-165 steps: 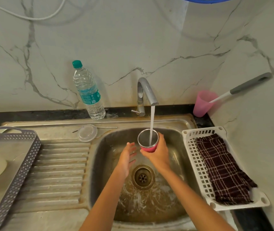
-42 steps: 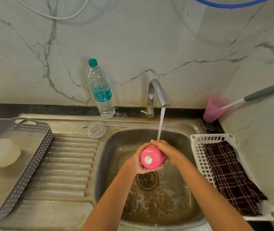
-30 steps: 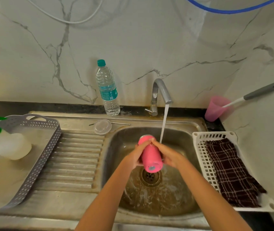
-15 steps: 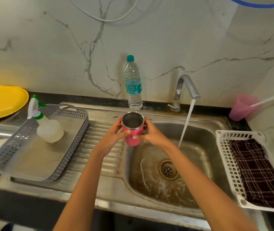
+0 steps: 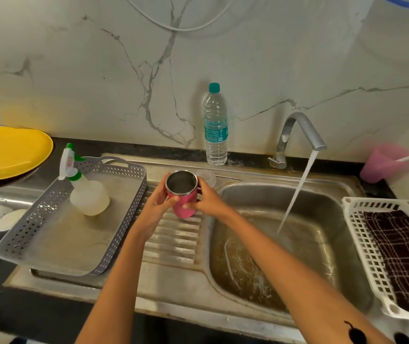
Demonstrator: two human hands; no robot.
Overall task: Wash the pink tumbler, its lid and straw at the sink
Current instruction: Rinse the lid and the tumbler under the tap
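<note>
Far left: yellow plate point(image 5: 12, 152) on the dark table point(image 5: 49, 306), out of play.

Grey tray point(image 5: 129, 219) sits on the steel drainboard point(image 5: 173, 247), with a spray bottle point(image 5: 84, 192) in its far corner. I judge that is the soap, parked within reach.

Centre: left hand point(image 5: 157, 208) and right hand point(image 5: 209, 202) both curl round the pink tumbler point(image 5: 182, 197), fingers wrapped on opposite sides, thumbs on the near wall. It is upright, mouth up, steel inside showing, over the ridged drainboard just left of the basin. I cannot tell whether its base touches the ridges. The two-hand hold looks like steadying for a set-down or an inspection, since the cup is clear of the water.

Just behind it: the clear lid point(image 5: 208, 175) lies flat on the back ledge with the thin metal straw point(image 5: 229, 178) beside it. Both are dry-side; I judge them not yet washed.

Water bottle point(image 5: 215, 125) stands against the wall.

Right: the tap point(image 5: 298, 130) runs into the sink point(image 5: 248, 269) with nothing under the stream.

Far right: a white basket point(image 5: 362, 244) holds a checked cloth point(image 5: 404, 252), likely for drying.
</note>
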